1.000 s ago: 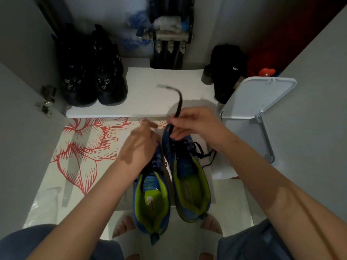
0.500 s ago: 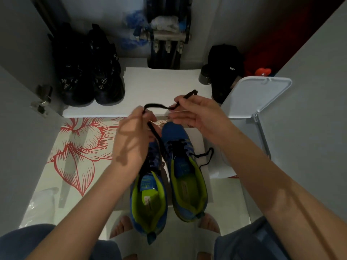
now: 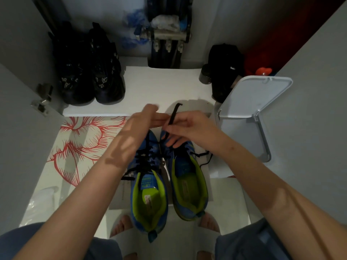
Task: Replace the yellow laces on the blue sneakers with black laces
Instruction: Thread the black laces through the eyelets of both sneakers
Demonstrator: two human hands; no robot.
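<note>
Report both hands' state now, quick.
Left hand: blurred, fingers out toward the lace; grip cannot be told.
Right hand: pinching the lace.

Sneakers (image 3: 187,184): centre, side by side
Mat (image 3: 80,143): left of them
Bin (image 3: 249,109): right of them
Boots (image 3: 90,72): on shelf (image 3: 159,87), behind mat

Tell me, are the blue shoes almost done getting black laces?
Almost. The left blue sneaker with lime lining looks laced in black, ends untied. The right hand pinches a black lace above the right blue sneaker, which is partly threaded. Left: finish that, tie both.
</note>
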